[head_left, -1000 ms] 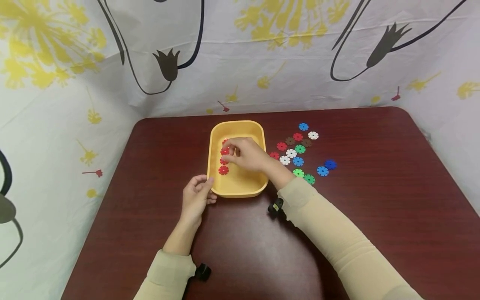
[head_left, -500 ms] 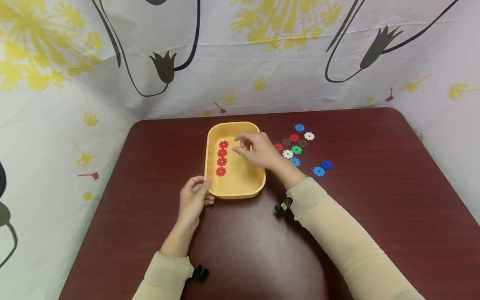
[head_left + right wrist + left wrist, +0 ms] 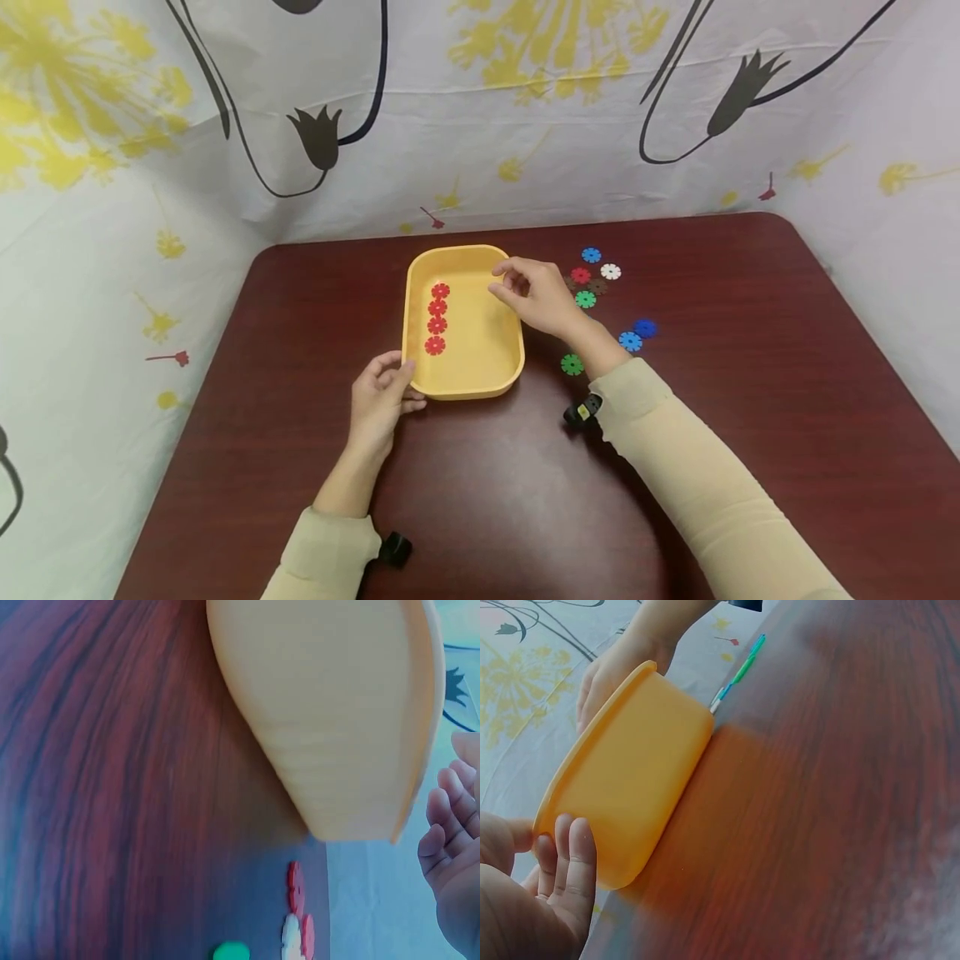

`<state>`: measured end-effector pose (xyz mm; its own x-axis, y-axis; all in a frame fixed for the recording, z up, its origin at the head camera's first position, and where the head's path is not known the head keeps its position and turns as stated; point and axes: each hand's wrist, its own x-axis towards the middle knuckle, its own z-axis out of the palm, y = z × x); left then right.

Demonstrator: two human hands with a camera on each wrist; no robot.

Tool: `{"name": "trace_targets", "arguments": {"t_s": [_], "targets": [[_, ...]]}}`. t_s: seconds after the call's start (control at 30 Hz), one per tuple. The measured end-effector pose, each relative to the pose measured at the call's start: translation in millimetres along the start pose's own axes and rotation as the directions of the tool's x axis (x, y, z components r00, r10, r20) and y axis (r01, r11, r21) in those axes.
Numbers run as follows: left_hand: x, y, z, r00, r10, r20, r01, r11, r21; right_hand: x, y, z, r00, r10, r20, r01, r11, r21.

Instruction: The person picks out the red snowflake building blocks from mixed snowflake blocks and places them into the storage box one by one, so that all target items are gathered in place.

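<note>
A yellow plastic tray [image 3: 480, 358] rests on the table with a column of several red notched discs [image 3: 437, 325] along its left side. My left hand [image 3: 377, 398] grips its near left corner, thumb over the rim and fingers against the outer wall, as the left wrist view also shows. My right hand [image 3: 545, 296] hovers over the tray's right rim, fingers loosely curled. Nothing shows between its fingertips. In the right wrist view the relaxed fingers [image 3: 450, 799] are beside the tray's wall [image 3: 330, 712].
Right of the tray lie loose notched discs: a red one [image 3: 581, 275], a white one [image 3: 611, 272], green ones [image 3: 572, 364], brown ones [image 3: 597, 287] and blue ones [image 3: 630, 341]. My right forearm covers some. A patterned cloth [image 3: 450, 117] hangs behind the dark table [image 3: 315, 292].
My right hand has moved right, away from the red discs, to the tray's right rim, uncovering the whole red column. My left hand keeps its grip on the tray corner.
</note>
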<state>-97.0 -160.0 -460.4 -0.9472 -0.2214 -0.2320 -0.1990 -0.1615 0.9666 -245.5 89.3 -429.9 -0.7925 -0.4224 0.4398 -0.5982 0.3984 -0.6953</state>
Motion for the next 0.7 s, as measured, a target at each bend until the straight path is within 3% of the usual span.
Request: {"name": "trace_targets", "arguments": {"t_s": [0.4,0.7], "targets": [[2.1,-2.1,-1.3,1.000,0.004,0.001,-0.004,0.999,-0.043,-9.1,14,-16,0.999,0.042,-0.018,-0.043,0.999,-0.017],[1.1,-0.6,-0.2,1.000,0.013,0.008,-0.012,0.997,-0.073,-20.2,25,-27,0.989,0.144,0.024,-0.143,0.988,-0.050]]}}
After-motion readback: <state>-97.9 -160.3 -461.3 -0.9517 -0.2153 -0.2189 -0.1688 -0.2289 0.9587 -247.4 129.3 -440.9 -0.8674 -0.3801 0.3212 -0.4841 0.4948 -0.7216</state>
